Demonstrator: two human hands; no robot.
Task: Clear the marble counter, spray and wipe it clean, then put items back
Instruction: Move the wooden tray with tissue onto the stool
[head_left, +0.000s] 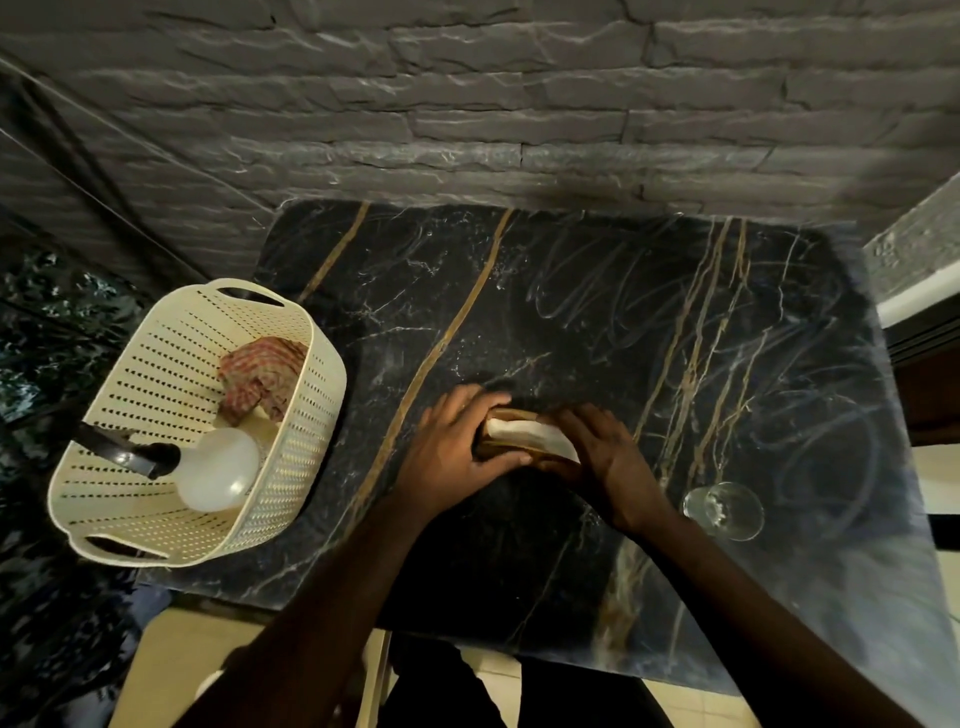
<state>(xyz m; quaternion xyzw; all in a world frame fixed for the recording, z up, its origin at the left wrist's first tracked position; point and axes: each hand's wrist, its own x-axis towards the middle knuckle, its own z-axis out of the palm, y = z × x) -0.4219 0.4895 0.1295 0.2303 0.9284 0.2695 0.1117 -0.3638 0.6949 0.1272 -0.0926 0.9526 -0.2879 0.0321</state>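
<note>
Evidently putting items back: both the left hand (457, 441) and right hand (602, 452) clasp a napkin holder (524, 436) mid-counter (571, 291), glass (724, 512) at four o'clock; next, release it gently.

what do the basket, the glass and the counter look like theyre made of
Basket: cream plastic, matte, judging by its moulded handles and rows of punched slots. Glass: clear glass or possibly clear plastic; see-through with bright rim glints. Counter: polished dark marble or a marble-look slab, with gold and white veins and a sheen.
</note>
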